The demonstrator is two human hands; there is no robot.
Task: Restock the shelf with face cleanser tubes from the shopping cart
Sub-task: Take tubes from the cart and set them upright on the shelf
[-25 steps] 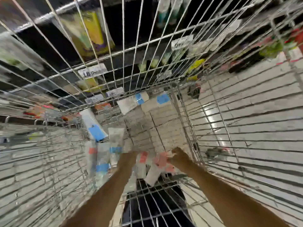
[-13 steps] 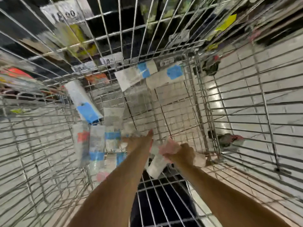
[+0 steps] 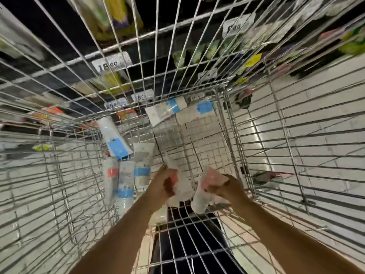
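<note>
Head view looks straight down into the shopping cart [image 3: 233, 135], wire walls on all sides. Both hands are deep in the basket, near its close end. The left hand [image 3: 165, 185] has its fingers curled round a white pink-banded tube [image 3: 182, 191]. The right hand [image 3: 232, 187] wraps its fingers about a pink-capped tube [image 3: 201, 200], tilted, lower end toward the person. Whether either tube is clear of the wire floor cannot be told. One tube per hand, likely so that two reach the shelf in one trip. More tubes lie loose on the cart floor: a blue-labelled cluster [image 3: 126, 175] just left of the left hand, and a far pair [image 3: 166, 111] against the end wall. The shelf [image 3: 83, 58] with price tags [image 3: 111, 64] shows blurred through the far wire. Judged stage: pick-up, with lift-out to come. The close wires could snag a tube.
</note>
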